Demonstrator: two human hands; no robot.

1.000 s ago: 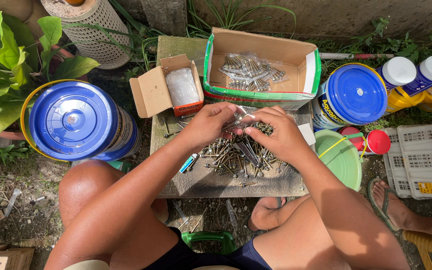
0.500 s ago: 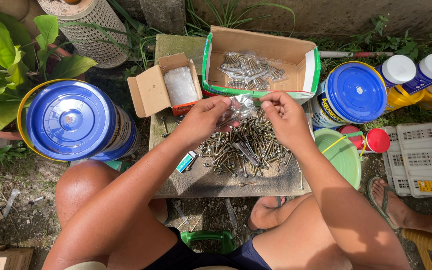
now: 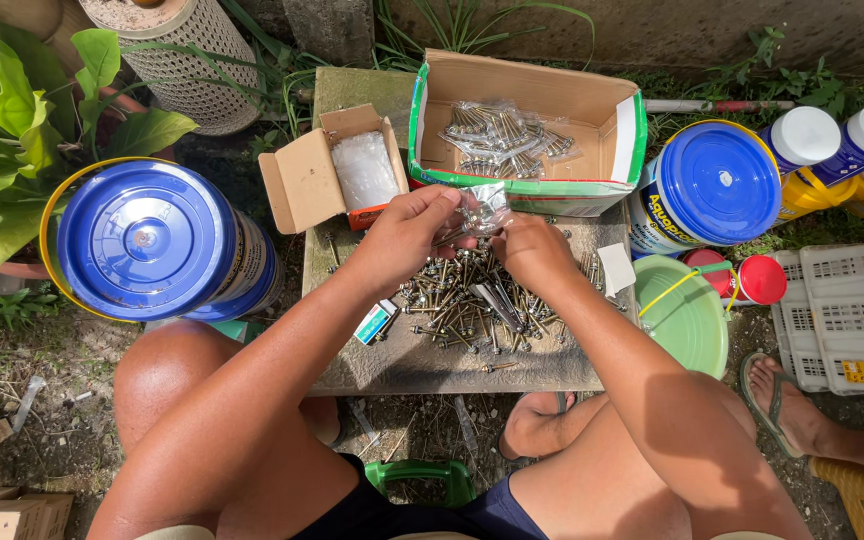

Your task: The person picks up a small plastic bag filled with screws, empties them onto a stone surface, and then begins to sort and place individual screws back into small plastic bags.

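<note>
Bag of screws (clear plastic) — pinched between your left hand and right hand; screw pile at six o'clock.

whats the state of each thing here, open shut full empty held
big cardboard box: open, bagged screws inside
small cardboard box: open, clear bags inside
clear bag: held by left hand and right hand
left bucket: lid on
right bucket: lid on
green bowl: empty

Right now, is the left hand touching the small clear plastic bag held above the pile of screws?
Touching. The head view shows the left hand pinching the clear plastic bag at its edge, fingers overlapping the plastic, with the right hand gripping it from the other side.
</note>
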